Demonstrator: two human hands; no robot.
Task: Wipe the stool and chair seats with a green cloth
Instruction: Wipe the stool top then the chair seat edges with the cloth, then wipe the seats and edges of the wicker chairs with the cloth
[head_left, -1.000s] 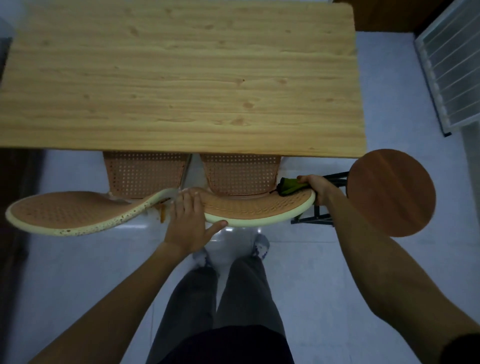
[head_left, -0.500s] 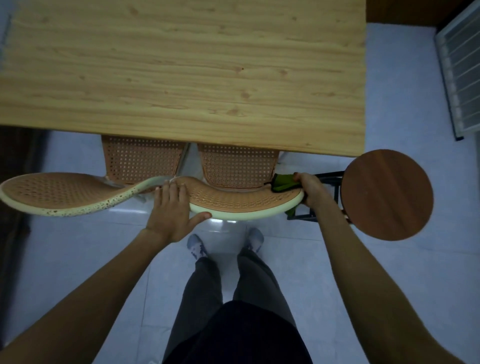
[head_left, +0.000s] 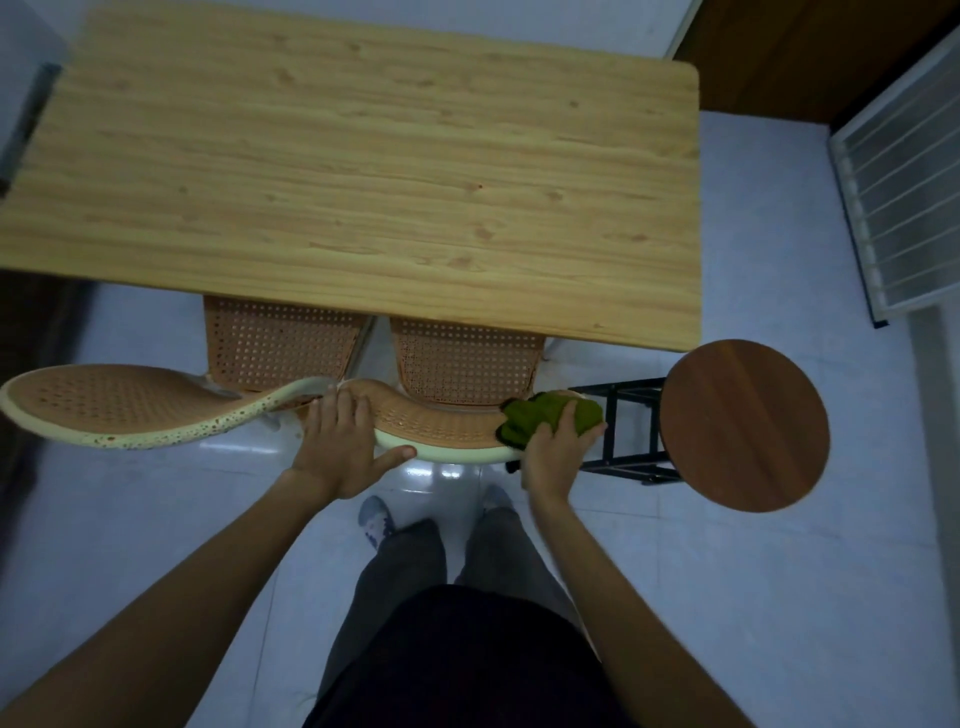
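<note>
Two orange perforated chairs are tucked under the wooden table, the left chair seat (head_left: 275, 348) and the right chair seat (head_left: 465, 358) partly showing. My left hand (head_left: 343, 441) lies flat on the cream-edged top of the right chair's backrest (head_left: 441, 431), fingers spread, thumb over the rim. My right hand (head_left: 558, 452) presses a bunched green cloth (head_left: 540, 415) onto the right end of that backrest. A round dark-wood stool (head_left: 745, 426) on a black frame stands just right of the cloth.
The wooden table (head_left: 363, 171) fills the upper view, its near edge over the chair seats. The left chair's backrest (head_left: 119, 405) curves off to the left. A white slatted rack (head_left: 904, 197) leans at the right. My legs and feet stand on pale floor tiles below.
My right hand has moved from the far side of the backrest's right end onto its top, bringing the green cloth with it. My left hand has stayed on the backrest.
</note>
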